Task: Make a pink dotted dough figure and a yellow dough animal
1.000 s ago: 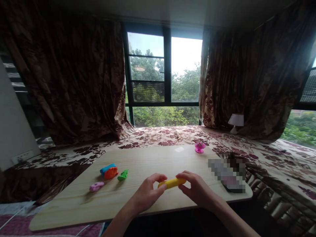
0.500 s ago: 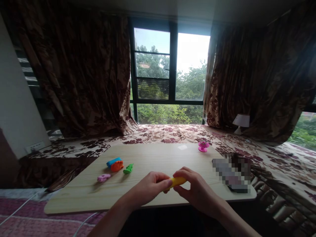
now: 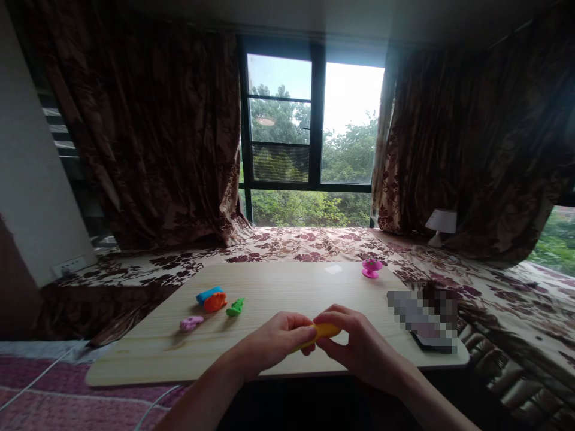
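Note:
A yellow roll of modelling clay (image 3: 327,330) is held above the near part of the table between my two hands. My left hand (image 3: 284,336) pinches its left end, and those fingers cover much of that end. Around its right part, my right hand (image 3: 348,335) closes with thumb and fingers. The two hands nearly touch at the middle of the roll. Left of them on the table lie a green clay piece (image 3: 235,307), an orange lump (image 3: 215,301) against a blue lump (image 3: 209,294), and a pink lump (image 3: 191,324).
The pale wooden table (image 3: 148,353) has rounded corners. Near its far right corner stands a pink mushroom-like figure (image 3: 371,268). A blurred-out flat object (image 3: 422,320) lies along the right edge. Beyond is a flowered cloth ledge with a small white lamp (image 3: 441,222).
My left hand has shifted its grip inward along the yellow clay, closer to my right hand. The clay's left part now tilts downward. The whole view has swung slightly left.

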{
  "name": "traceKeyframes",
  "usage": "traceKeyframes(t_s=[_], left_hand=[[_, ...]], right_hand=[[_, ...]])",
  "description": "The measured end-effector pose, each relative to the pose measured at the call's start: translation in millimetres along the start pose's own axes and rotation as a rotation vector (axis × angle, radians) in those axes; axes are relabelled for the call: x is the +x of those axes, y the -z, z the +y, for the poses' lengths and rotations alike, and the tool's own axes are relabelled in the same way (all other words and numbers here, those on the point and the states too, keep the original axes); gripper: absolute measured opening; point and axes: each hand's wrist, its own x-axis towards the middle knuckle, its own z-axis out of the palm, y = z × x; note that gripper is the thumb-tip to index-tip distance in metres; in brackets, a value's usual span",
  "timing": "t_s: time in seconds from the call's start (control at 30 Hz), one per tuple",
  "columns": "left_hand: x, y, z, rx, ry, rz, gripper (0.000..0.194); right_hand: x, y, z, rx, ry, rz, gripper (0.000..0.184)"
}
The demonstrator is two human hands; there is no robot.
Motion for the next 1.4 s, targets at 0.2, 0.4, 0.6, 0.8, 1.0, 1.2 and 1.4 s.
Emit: traceKeyframes(t_s=[0.2,0.4,0.6,0.8,1.0,1.2,1.4], left_hand=[[4.6,-8.2,-6.6,-0.149,-0.032,0.121,0.029],[20.4,-37.6,-29.8,-0.390,-0.076,0.445,0.035],[38.5,-58.3,-37.8,-0.554,-0.146,0.648,0.048],[21.7,-20.1,-37.4,-0.452,-0.057,0.383,0.036],[4.7,-2.0,-26.0,-0.233,-0.006,0.150,0.029],[3.7,2.9,-16.9,-0.035,-0.010,0.054,0.020],[1.0,8.0,-9.6,0.096,0.006,0.033,0.015]], right_hand=[[4.8,-8.6,4.4,-0.117,0.023,0.103,0.019],[11.2,-36.6,7.0,-0.250,0.005,0.323,0.020],[19.4,-53.4,18.4,-0.213,0.016,0.551,0.020],[17.0,-14.2,14.5,-0.196,0.065,0.116,0.043],[17.3,1.8,-7.7,-0.462,0.151,-0.138,0.018],[22.7,0.0,-13.2,-0.692,0.216,-0.222,0.011],[27.2,-1.7,-15.3,-0.801,0.313,-0.252,0.007]])
